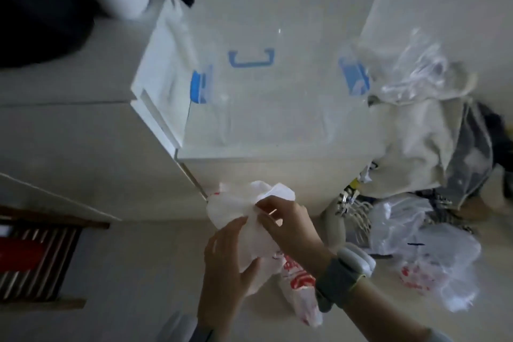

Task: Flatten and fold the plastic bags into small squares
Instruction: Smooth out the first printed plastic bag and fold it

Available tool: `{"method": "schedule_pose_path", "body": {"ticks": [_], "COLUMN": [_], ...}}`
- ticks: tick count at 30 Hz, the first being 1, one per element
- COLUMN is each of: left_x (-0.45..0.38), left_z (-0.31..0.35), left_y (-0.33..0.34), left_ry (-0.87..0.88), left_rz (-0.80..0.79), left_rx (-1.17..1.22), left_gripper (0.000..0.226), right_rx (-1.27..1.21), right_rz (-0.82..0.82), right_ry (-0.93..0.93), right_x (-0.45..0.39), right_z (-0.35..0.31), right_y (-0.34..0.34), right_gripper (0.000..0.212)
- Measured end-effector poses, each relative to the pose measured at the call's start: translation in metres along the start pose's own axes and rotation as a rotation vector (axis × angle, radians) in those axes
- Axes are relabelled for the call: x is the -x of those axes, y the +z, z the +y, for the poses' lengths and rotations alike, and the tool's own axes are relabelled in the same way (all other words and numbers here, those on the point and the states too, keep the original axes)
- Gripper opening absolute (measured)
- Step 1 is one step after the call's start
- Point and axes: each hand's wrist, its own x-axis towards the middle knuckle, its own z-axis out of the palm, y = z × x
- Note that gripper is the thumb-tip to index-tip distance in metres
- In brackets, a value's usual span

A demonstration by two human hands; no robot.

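Two hands, left hand (227,266) and right hand (288,222), fingers pinching one white plastic bag (238,211); two more bags (433,266) nearby

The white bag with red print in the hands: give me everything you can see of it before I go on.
The white bag with red print is thin, crinkled plastic, still bunched and unfolded. Its upper end is plain white and puffs up; the lower end trails down between the wrists, carrying red lettering too blurred to read. It is held in the air in front of a white cabinet, not lying on any surface. The left hand grips its middle from the left, while the right hand pinches the upper part.
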Motion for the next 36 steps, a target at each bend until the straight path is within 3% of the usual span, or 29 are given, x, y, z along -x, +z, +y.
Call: {"method": "schedule_pose_path", "body": {"ticks": [5,10,15,17,19,22,25,28,33,36], "left_x": [-0.04,-0.071,-0.093,-0.103,-0.116,-0.137,-0.157,-0.173,-0.192,-0.2], "left_z": [0.109,0.177,0.238,0.254,0.275,0.307,0.317,0.312,0.32,0.335], "left_y": [-0.109,-0.199,-0.266,-0.285,-0.305,-0.33,-0.354,-0.38,-0.417,-0.439], "left_ry": [-0.035,0.015,0.114,0.144,0.202,0.287,0.308,0.279,0.245,0.265], "left_rz": [0.181,0.197,0.135,0.1,0.089,0.079,0.095,0.136,0.037,-0.02], "left_rx": [0.234,0.436,0.553,0.59,0.618,0.574,0.529,0.44,0.177,0.01], "left_gripper": [0.018,0.027,0.011,0.012,0.019,0.027,0.019,0.026,0.036,0.023], "right_rx": [-0.042,0.067,0.305,0.258,0.18,0.125,0.149,0.204,0.665,0.887], "right_rz": [0.134,0.364,0.225,0.132,0.081,0.219,0.383,0.422,0.457,0.459], "right_ry": [-0.243,-0.362,-0.362,-0.346,-0.459,-0.647,-0.684,-0.662,-0.653,-0.623], "right_x": [0.017,0.04,0.047,0.043,0.039,0.028,0.02,0.013,0.001,-0.001], "right_z": [-0.125,-0.196,-0.234,-0.247,-0.266,-0.303,-0.324,-0.337,-0.365,-0.379], "right_y": [-0.112,-0.206,-0.269,-0.285,-0.301,-0.329,-0.367,-0.42,-0.474,-0.496], "right_gripper": [0.024,0.03,0.048,0.057,0.061,0.038,0.013,0.011,0.013,0.012]}}
